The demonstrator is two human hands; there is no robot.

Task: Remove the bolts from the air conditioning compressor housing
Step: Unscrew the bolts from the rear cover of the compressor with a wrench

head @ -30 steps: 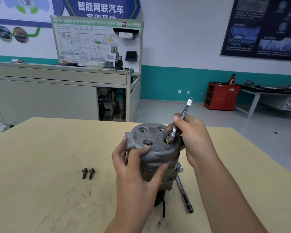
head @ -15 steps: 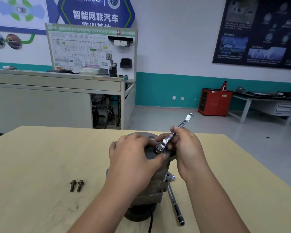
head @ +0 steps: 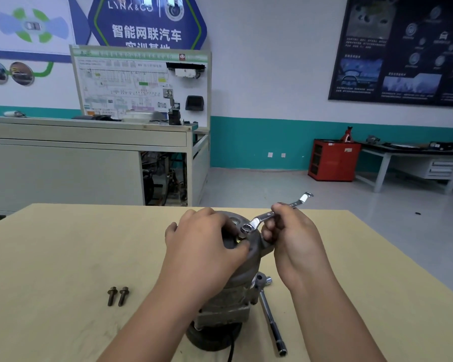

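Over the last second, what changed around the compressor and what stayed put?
The left hand let go of the compressor side and moved up onto its top, where thumb and forefinger now seem to pinch the bolt. The right hand kept hold of the wrench, tipping it flatter with its ring just above that bolt. The two loose bolts and the ratchet stayed where they lay on the table.
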